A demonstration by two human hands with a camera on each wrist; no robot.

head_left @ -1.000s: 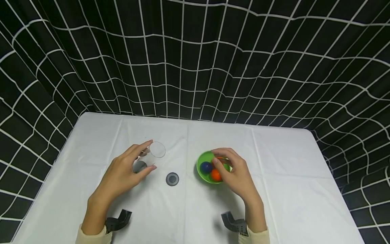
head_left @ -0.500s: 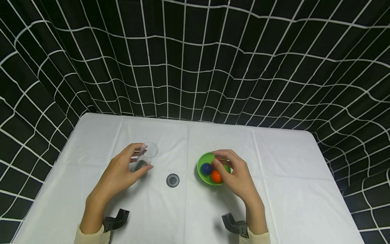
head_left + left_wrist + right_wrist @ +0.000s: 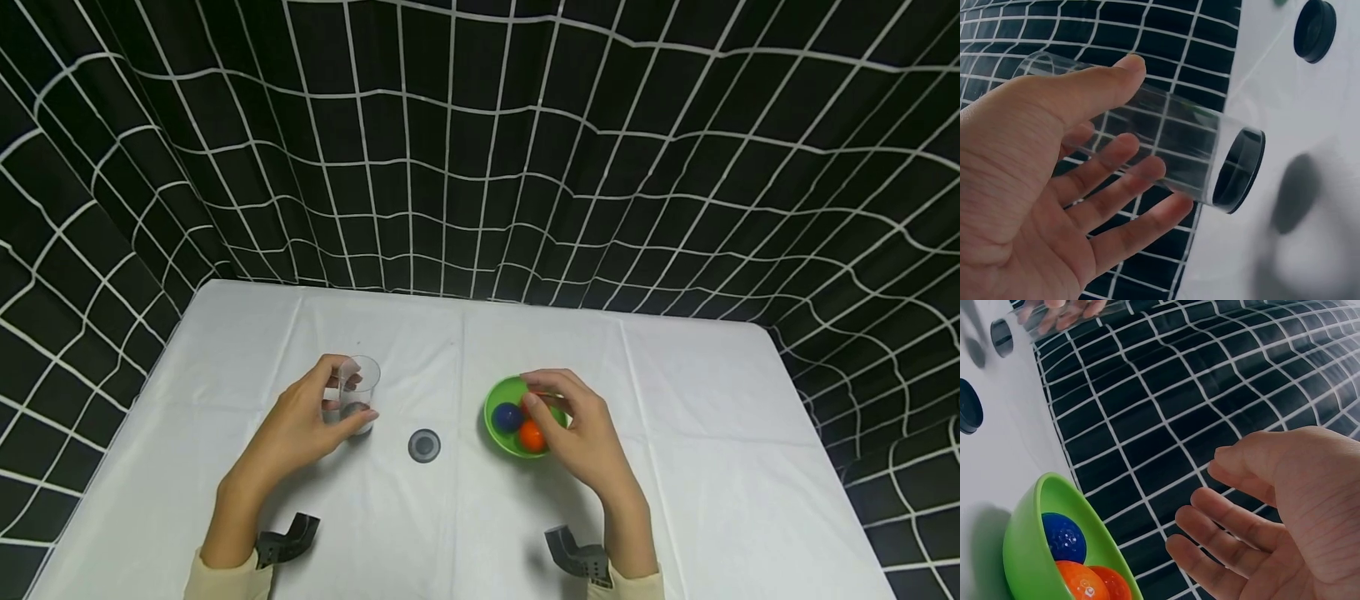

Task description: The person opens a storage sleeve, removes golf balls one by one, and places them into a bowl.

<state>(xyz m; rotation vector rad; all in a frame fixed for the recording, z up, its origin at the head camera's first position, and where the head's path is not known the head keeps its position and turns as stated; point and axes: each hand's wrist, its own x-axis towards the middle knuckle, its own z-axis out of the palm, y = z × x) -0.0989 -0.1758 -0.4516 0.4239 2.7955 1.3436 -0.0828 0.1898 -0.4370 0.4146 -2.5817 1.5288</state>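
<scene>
My left hand (image 3: pixel 300 425) holds a clear plastic cylinder (image 3: pixel 1179 144) with a black base (image 3: pixel 1241 172), thumb on one side and fingers on the other. The cylinder is nearly upright, and in the left wrist view its shadow falls apart from the base. A green bowl (image 3: pixel 495 438) at centre right bears a blue ball (image 3: pixel 1064 537), an orange ball (image 3: pixel 1085 584) and a redder orange ball (image 3: pixel 1115 584). My right hand (image 3: pixel 581 425) hovers over the bowl's right side, fingers loosely bent, with nothing in its grasp. It partly hides the redder ball in the head view.
A round black lid (image 3: pixel 424 446) lies flat between the cylinder and the bowl. White cloth (image 3: pixel 720 467) covers the table. Dark curtains (image 3: pixel 480 142) with a white grid hang behind and along both sides. A black mount (image 3: pixel 288 540) is strapped to each wrist.
The cylinder has swung from leaning rightward to nearly upright in my left hand, its rim moving left. My thumb and fingers now sit closer round it. The right hand stays over the bowl.
</scene>
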